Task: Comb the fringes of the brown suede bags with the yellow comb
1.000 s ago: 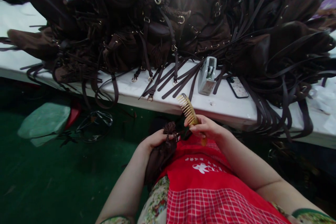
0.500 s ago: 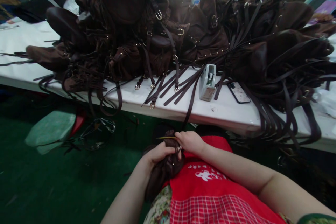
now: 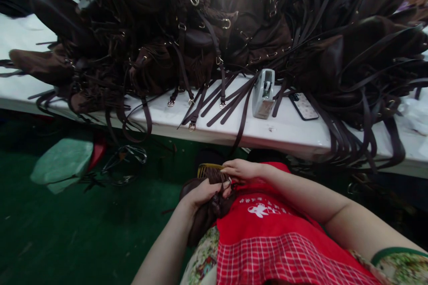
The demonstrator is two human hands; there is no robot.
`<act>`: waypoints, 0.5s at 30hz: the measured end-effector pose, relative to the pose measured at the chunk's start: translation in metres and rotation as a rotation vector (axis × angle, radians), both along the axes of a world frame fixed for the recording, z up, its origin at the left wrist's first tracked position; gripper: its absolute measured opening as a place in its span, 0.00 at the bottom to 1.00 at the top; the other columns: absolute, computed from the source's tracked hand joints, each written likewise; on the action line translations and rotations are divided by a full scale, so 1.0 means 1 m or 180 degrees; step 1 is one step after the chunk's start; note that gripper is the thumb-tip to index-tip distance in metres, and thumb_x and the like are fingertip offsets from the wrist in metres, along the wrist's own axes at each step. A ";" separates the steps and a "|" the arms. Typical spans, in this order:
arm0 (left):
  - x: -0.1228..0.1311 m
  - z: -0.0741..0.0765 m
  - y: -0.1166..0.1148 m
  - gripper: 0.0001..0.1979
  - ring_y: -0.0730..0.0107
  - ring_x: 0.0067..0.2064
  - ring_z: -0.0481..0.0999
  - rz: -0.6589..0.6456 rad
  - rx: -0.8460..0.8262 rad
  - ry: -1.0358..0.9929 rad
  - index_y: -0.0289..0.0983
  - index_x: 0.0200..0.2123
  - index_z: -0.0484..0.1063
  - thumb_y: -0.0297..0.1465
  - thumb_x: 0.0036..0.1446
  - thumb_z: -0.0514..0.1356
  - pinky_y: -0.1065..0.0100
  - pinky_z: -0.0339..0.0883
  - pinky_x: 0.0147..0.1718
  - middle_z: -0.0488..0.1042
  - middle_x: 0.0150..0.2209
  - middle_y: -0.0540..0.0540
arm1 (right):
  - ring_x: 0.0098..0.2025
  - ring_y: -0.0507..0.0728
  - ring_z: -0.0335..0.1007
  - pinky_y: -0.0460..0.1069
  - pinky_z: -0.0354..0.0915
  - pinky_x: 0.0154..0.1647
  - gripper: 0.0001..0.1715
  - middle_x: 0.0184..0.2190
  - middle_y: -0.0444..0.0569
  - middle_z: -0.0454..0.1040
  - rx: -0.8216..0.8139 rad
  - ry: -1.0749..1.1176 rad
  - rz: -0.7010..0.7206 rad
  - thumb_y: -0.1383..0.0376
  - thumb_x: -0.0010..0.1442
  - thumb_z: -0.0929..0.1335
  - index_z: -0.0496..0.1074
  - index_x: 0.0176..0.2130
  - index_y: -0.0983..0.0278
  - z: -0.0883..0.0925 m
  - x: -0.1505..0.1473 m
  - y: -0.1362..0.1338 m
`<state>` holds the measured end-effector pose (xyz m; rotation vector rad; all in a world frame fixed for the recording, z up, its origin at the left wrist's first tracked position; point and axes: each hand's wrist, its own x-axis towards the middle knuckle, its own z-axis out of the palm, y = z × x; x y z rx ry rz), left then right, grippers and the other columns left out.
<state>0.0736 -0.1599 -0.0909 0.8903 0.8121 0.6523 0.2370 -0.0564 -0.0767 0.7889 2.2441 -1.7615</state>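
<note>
My left hand (image 3: 202,193) is closed around a dark brown fringed bag piece (image 3: 204,216) that lies on my lap, against the red apron (image 3: 267,227). My right hand (image 3: 240,169) pinches a yellow wide-toothed comb (image 3: 207,171), held flat with its teeth lying in the brown fringe just above my left hand. Both hands are close together below the table edge. A brown strap (image 3: 243,118) hangs from the table down toward my hands.
A white table (image 3: 284,131) carries a big heap of dark brown bags and straps (image 3: 214,31). A grey tape dispenser (image 3: 263,93) and a phone (image 3: 303,106) lie near its front edge. On the green floor (image 3: 67,231) sit a pale green bag (image 3: 62,162) and tangled wire (image 3: 123,156).
The comb, held upright a second ago, has come down flat into the fringe. My right hand moved down and left to meet my left hand, which kept its grip.
</note>
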 end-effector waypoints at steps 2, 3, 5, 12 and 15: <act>-0.002 0.001 -0.002 0.20 0.70 0.30 0.66 0.0020 -0.0014 -0.0064 0.33 0.23 0.67 0.43 0.58 0.56 0.68 0.59 0.35 0.66 0.24 0.47 | 0.15 0.47 0.59 0.42 0.55 0.17 0.22 0.20 0.39 0.67 -0.0543 0.0026 -0.0221 0.49 0.64 0.58 0.64 0.37 0.64 -0.003 0.008 0.003; -0.003 0.001 -0.003 0.20 0.70 0.30 0.66 -0.0006 -0.0013 -0.0066 0.33 0.23 0.67 0.43 0.58 0.56 0.68 0.59 0.35 0.66 0.25 0.47 | 0.14 0.47 0.57 0.42 0.54 0.15 0.22 0.19 0.38 0.66 -0.0616 0.0014 -0.0426 0.49 0.64 0.57 0.63 0.37 0.64 -0.004 0.011 0.005; -0.003 0.004 -0.005 0.20 0.70 0.30 0.66 -0.0076 0.0017 -0.0038 0.33 0.23 0.67 0.42 0.58 0.56 0.69 0.59 0.35 0.66 0.25 0.47 | 0.12 0.47 0.56 0.42 0.51 0.13 0.21 0.17 0.37 0.63 -0.0417 -0.0056 -0.0956 0.49 0.64 0.56 0.62 0.36 0.64 -0.002 0.014 0.008; 0.003 0.009 -0.005 0.18 0.70 0.29 0.67 -0.0127 -0.0091 0.0324 0.32 0.23 0.70 0.41 0.56 0.59 0.69 0.61 0.33 0.69 0.24 0.47 | 0.29 0.53 0.70 0.45 0.61 0.29 0.26 0.27 0.48 0.74 0.1685 -0.0062 -0.0049 0.51 0.67 0.52 0.68 0.36 0.64 0.023 0.007 -0.009; 0.009 0.008 -0.008 0.20 0.70 0.28 0.67 -0.0127 -0.0042 0.0463 0.34 0.21 0.69 0.42 0.58 0.56 0.69 0.62 0.33 0.68 0.22 0.47 | 0.33 0.57 0.73 0.47 0.61 0.30 0.23 0.32 0.53 0.76 0.2468 -0.0628 0.0540 0.52 0.66 0.54 0.69 0.40 0.63 0.020 -0.002 -0.025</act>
